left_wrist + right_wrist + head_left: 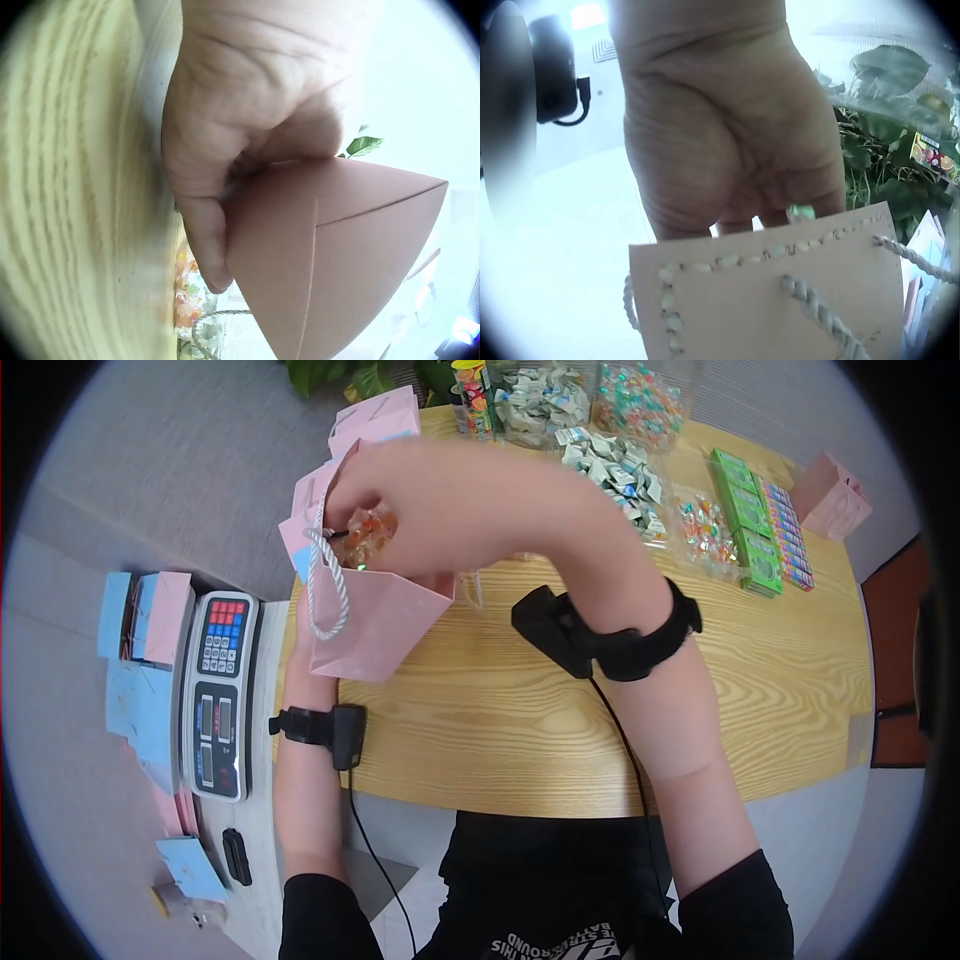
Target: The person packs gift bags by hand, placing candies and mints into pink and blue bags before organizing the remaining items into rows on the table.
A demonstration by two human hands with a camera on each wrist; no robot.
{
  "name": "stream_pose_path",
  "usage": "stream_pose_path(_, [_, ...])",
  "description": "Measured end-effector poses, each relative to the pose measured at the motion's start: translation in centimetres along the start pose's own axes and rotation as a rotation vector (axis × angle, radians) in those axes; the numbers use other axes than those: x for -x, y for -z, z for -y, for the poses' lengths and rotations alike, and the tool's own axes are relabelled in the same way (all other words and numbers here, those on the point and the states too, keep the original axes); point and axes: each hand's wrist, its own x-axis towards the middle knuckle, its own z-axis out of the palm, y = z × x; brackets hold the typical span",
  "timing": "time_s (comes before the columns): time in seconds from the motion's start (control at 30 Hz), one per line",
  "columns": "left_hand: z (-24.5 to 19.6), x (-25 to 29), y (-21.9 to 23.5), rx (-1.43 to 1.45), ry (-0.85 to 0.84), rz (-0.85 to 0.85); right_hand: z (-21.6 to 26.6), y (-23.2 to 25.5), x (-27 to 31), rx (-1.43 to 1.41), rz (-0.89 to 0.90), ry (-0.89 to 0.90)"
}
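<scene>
A pink paper gift bag (378,622) with white rope handles (330,585) is tilted above the left part of the table. My left hand (240,112) grips it by its side near the folded base, thumb along one face; in the head view the bag hides this hand. My right hand (400,490) reaches down into the mouth of the bag. Shiny wrapped candies (366,538), orange and clear, show beside its fingers. In the right wrist view the palm faces the camera, the fingertips hidden behind the bag's stitched-pattern rim, with a green wrapper (800,213) by one finger.
Behind the bag stand more pink bags (375,420). Tubs of wrapped sweets (540,405), loose candies (705,525) and green boxes (748,520) line the table's far side. A pink bag (832,498) stands far right. On the left lies a scale (222,695) beside blue and pink bags (140,700).
</scene>
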Motion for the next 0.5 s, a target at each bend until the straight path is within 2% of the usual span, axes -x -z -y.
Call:
stream_pose_path(0.03, [-0.2, 0.3, -0.5, 0.004, -0.002, -0.003, -0.2, 0.2, 0.2, 0.002, 0.005, 0.000])
stream_pose_path(0.1, [-0.8, 1.0, -2.1, 0.208, 0.067, -0.053, -0.8, 0.5, 0.0, -0.073, -0.097, 0.071])
stream_pose_path(0.23, [-0.5, 0.2, -1.3, 0.132, 0.025, -0.018, -2.7, -1.0, -1.2, -0.088, -0.120, 0.120])
stream_pose_path(0.3, [-0.1, -0.9, -1.4, 0.337, -0.055, 0.064, -3.1, -2.0, -1.8, 0.147, -0.144, 0.178])
stream_pose_path(0.33, [-0.2, -1.0, -1.4, 0.346, -0.066, 0.056, -2.7, -1.7, -1.7, 0.151, -0.131, 0.186])
stream_pose_path(0.4, [-0.4, -0.6, -1.2, 0.190, -0.033, 0.038, -1.7, -0.9, -1.5, -0.007, -0.192, 0.051])
stream_pose_path(0.43, [-0.3, -0.7, -0.9, 0.213, -0.059, 0.016, -1.9, -0.8, -1.6, 0.079, -0.298, 0.056])
stream_pose_path(0.47, [-0.3, -1.0, -0.8, 0.274, -0.050, 0.053, -1.9, -0.4, -1.5, 0.092, -0.263, 0.079])
stream_pose_path(0.5, [0.0, -1.0, -0.6, 0.334, -0.040, 0.094, -1.9, -0.1, -1.3, 0.233, -0.466, 0.110])
